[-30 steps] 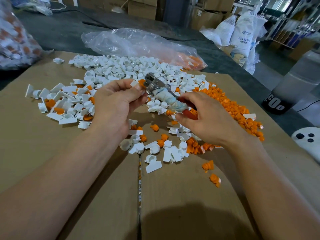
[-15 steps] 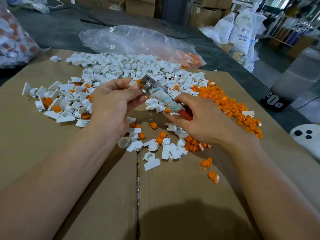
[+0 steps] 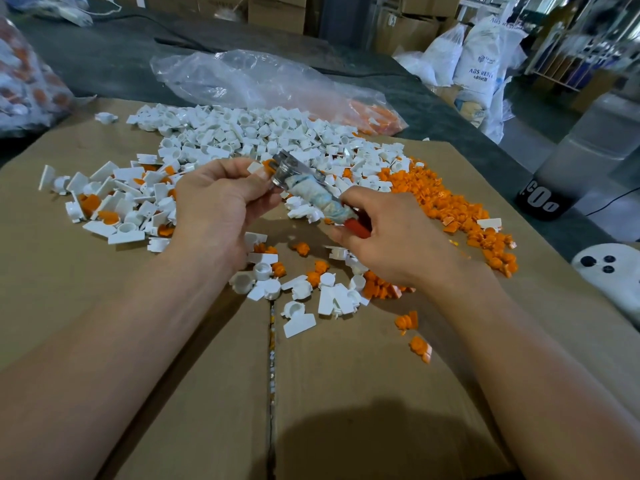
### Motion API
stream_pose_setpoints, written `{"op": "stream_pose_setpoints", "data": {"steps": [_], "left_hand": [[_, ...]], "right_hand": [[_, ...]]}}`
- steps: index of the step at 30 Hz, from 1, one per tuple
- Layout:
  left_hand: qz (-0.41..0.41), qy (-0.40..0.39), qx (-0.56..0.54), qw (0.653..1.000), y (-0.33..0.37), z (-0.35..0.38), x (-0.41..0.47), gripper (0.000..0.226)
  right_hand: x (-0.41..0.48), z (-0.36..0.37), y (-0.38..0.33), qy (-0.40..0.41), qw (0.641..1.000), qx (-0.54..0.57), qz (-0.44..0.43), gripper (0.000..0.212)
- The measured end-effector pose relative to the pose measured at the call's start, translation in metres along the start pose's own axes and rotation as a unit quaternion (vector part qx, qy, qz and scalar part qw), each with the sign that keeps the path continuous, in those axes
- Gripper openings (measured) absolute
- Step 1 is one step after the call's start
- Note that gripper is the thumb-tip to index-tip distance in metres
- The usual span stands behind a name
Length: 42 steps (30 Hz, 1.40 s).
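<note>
The left hand (image 3: 221, 206) is pinching a small part (image 3: 259, 167) at its fingertips, above the cardboard (image 3: 346, 393). The right hand (image 3: 391, 244) is gripping the tool (image 3: 311, 192) by its wrapped handle and is bringing its metal head against the part (whether it is biting is hidden). Doing this well likely means holding the head square, squeezing steadily, and tucking the left fingertips clear of the metal.

Stacked cartons (image 3: 277, 12), white sacks (image 3: 481, 60) — grey floor (image 3: 540, 161)
</note>
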<state>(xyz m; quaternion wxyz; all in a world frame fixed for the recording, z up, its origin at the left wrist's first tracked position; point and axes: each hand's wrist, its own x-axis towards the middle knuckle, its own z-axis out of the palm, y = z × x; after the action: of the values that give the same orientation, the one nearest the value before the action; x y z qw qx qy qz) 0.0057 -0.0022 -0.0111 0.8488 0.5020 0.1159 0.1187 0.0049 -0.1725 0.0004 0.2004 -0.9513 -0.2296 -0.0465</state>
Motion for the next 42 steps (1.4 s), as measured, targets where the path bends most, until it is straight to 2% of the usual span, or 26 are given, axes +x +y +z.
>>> {"op": "stream_pose_setpoints", "data": {"steps": [8, 12, 14, 16, 19, 22, 25, 30, 34, 38, 42], "left_hand": [[-0.008, 0.016, -0.004, 1.0, 0.002, 0.0, 0.0, 0.022], [0.058, 0.011, 0.08, 0.995, 0.005, 0.0, 0.002, 0.022], [0.121, 0.013, 0.172, 0.978, 0.007, -0.003, 0.003, 0.024], [0.188, 0.027, 0.274, 0.943, 0.009, -0.007, 0.005, 0.027], [0.234, 0.052, 0.369, 0.898, 0.01, -0.012, 0.008, 0.024], [0.24, 0.077, 0.427, 0.868, 0.011, -0.016, 0.012, 0.025], [0.234, 0.098, 0.506, 0.824, 0.012, -0.019, 0.014, 0.029], [0.184, 0.111, 0.604, 0.768, 0.012, -0.023, 0.02, 0.032], [0.161, 0.096, 0.63, 0.754, 0.013, -0.023, 0.021, 0.029], [0.194, 0.08, 0.65, 0.73, 0.013, -0.021, 0.021, 0.021], [0.223, 0.001, 0.624, 0.749, 0.012, -0.019, 0.013, 0.019]], "right_hand": [[0.001, 0.005, 0.001, 0.027, 0.999, -0.025, -0.01, 0.017], [0.002, 0.005, 0.005, 0.046, 0.999, -0.022, -0.003, 0.024], [0.004, 0.002, 0.01, 0.068, 0.997, -0.03, 0.004, 0.028], [0.005, -0.001, 0.016, 0.089, 0.995, -0.049, 0.018, 0.034], [0.006, -0.003, 0.026, 0.114, 0.99, -0.054, 0.057, 0.046], [0.006, -0.006, 0.034, 0.116, 0.986, -0.076, 0.093, 0.057], [0.007, -0.009, 0.041, 0.096, 0.982, -0.099, 0.133, 0.068], [0.008, -0.012, 0.05, 0.075, 0.976, -0.104, 0.178, 0.076], [0.008, -0.013, 0.055, 0.058, 0.971, -0.106, 0.206, 0.08], [0.009, -0.012, 0.059, 0.039, 0.97, -0.109, 0.214, 0.076], [0.011, -0.011, 0.06, 0.024, 0.969, -0.103, 0.223, 0.078]]}}
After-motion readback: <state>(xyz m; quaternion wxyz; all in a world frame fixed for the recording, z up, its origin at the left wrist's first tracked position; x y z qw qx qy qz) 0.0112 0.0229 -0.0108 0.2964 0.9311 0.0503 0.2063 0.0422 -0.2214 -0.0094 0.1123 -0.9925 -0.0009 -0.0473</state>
